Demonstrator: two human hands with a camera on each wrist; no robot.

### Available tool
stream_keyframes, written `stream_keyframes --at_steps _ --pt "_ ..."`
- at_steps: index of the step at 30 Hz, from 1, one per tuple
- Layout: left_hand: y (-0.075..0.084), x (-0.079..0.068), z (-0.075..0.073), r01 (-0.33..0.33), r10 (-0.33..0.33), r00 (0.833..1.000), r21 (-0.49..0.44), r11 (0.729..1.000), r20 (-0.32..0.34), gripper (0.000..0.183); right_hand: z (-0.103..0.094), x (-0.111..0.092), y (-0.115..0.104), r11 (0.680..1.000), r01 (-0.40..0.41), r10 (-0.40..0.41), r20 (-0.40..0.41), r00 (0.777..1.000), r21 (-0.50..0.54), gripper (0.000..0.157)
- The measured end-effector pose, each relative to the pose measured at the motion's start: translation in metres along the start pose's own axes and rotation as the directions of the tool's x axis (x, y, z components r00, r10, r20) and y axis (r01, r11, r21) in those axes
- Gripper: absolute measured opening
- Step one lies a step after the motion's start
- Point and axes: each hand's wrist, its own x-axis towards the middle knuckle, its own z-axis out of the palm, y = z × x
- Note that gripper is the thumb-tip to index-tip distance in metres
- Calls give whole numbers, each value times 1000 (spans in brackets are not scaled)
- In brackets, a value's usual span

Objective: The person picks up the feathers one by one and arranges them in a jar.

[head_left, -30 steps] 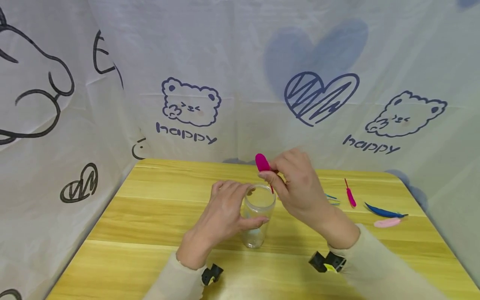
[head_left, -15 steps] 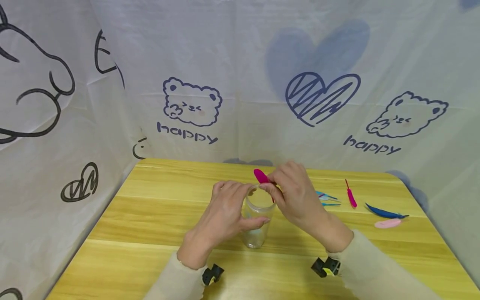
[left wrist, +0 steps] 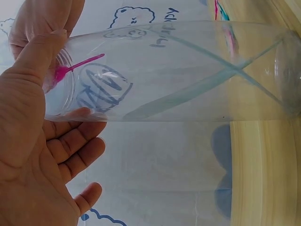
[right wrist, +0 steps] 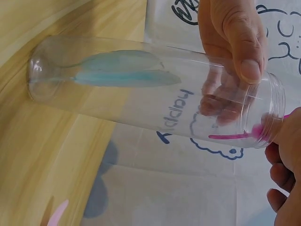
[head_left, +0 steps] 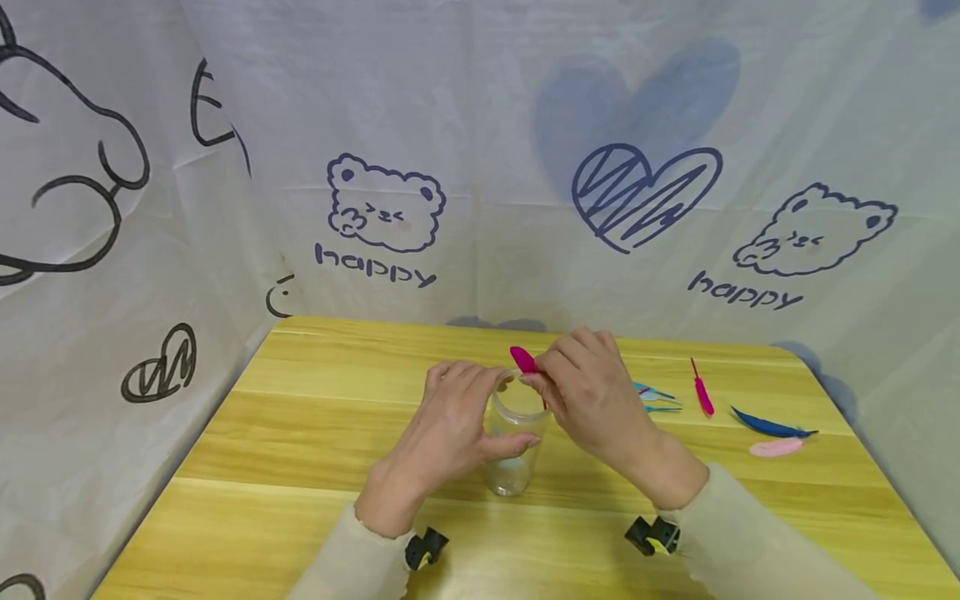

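Observation:
A tall clear jar [head_left: 510,477] stands upright on the table, its mouth uncovered. My left hand [head_left: 447,427] grips it near the neck, thumb in front and fingers around the far side. With thumb and fingertips, my right hand [head_left: 592,392] pinches a magenta feather [head_left: 522,359] at the rim. In the left wrist view the feather's thin quill [left wrist: 88,62] points down inside the jar's neck, while its broad tip stays above the mouth. Two pale blue-green feathers [right wrist: 124,77] are inside the jar, crossed as the left wrist view shows them.
On the table [head_left: 300,517], right of the jar, lie several light blue feathers [head_left: 656,393], partly behind my right hand. Further right are another magenta feather [head_left: 702,396], a dark blue feather [head_left: 768,425] and a pale pink feather [head_left: 776,447]. A printed white cloth [head_left: 510,258] hangs behind.
My right hand has lowered the magenta feather, so its quill passes down into the jar's mouth and less of its tip shows above. My left hand and the jar have stayed put.

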Motion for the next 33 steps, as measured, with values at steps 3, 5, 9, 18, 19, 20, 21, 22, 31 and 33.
stream_keyframes --at_steps 3,5,9,18,19,20,21,22,31,33 --pt "0 0 0 -2 2 1000 -2 1000 -2 74 0 0 0 1000 -7 7 11 1000 -3 45" --pt "0 1 0 -2 2 1000 -3 1000 -5 75 0 0 0 1000 -12 12 16 1000 -6 45" --pt "0 1 0 -7 6 1000 -2 1000 -9 74 0 0 0 1000 -9 10 19 1000 -13 45" --pt "0 1 0 -5 5 1000 2 1000 -4 75 -1 0 1 1000 -16 17 41 999 -23 48" --pt "0 1 0 -5 5 1000 2 1000 -4 75 -1 0 1 1000 -17 18 43 999 -22 48" --pt "0 1 0 -3 3 1000 3 1000 -1 75 -2 0 1 1000 -18 19 44 999 -22 48" --pt "0 1 0 -2 2 1000 3 1000 1 75 -2 0 1 1000 -20 21 47 999 -21 48" --pt "0 1 -1 0 0 1000 4 1000 5 75 -2 0 1 1000 -23 23 48 999 -19 48" --pt "1 1 -3 44 -45 998 10 999 48 71 -2 0 1 999 -38 39 59 998 -18 49" --pt "1 2 -3 49 -50 997 17 999 55 72 -2 0 1 999 -37 38 54 998 -16 49"
